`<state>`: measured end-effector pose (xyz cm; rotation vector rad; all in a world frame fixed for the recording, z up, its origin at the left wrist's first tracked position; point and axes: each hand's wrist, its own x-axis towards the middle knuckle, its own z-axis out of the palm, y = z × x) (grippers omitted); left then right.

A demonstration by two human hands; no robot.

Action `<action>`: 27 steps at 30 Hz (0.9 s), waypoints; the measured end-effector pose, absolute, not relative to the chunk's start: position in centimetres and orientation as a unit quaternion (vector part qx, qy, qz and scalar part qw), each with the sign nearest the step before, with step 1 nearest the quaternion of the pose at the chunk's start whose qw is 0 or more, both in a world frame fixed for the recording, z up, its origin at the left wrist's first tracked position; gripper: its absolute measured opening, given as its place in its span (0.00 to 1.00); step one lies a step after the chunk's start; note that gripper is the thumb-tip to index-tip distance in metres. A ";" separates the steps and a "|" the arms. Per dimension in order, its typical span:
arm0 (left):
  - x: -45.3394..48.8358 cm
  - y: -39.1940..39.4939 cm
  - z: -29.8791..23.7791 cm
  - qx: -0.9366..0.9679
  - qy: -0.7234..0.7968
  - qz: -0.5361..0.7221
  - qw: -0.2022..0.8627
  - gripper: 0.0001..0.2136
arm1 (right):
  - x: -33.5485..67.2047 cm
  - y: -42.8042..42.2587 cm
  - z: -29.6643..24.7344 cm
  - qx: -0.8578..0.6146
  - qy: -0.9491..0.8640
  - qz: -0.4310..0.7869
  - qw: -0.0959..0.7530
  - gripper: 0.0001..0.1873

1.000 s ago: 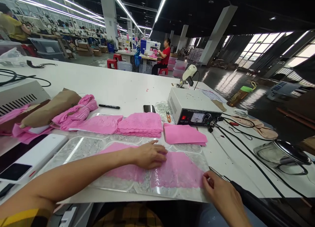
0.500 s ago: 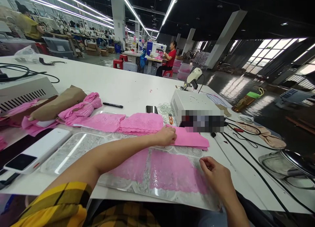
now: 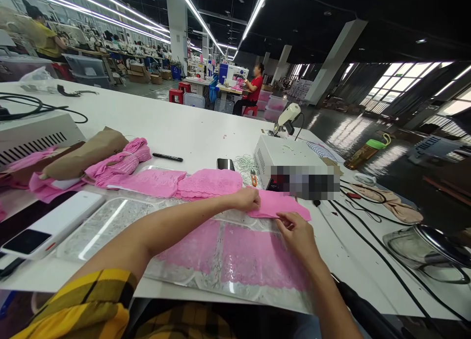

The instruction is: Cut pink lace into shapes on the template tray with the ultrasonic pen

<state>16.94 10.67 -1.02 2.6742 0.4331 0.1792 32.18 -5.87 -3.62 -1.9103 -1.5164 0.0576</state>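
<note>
White desk [image 3: 184,133]: pink fabric pile [image 3: 281,202] lies between grey box [image 3: 294,155] and clear sheet [image 3: 187,276]; my curled left hand [image 3: 246,199] touches its left end, right hand [image 3: 299,233] at its near edge; cannot tell if either pinches

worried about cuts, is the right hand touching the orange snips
Apart: the head view shows pink cloth between the right hand and the orange snips.

dark ceiling [image 3: 312,10], lit strip lights [image 3: 256,16] | pale pillars [image 3: 177,25] | glossy grey floor [image 3: 346,128] | gridded windows [image 3: 397,86] at right, beside dark curtains [image 3: 360,82] | red stools [image 3: 175,95] near sewing tables [image 3: 198,82]
</note>
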 end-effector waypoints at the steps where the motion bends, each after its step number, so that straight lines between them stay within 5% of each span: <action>1: 17.0 10.8 -0.9 0.961 0.153 0.060 0.221 0.16 | 31.9 -5.2 -3.7 -0.726 -0.597 0.013 0.342 0.18; 9: 16.5 11.3 1.4 0.948 0.133 0.042 0.286 0.06 | 32.1 -2.6 -4.9 -0.721 -0.606 -0.098 0.320 0.10; 27: 7.8 4.0 0.4 0.937 -0.005 -0.050 0.347 0.07 | 29.6 -15.6 -6.3 -0.583 -0.747 -0.158 0.278 0.11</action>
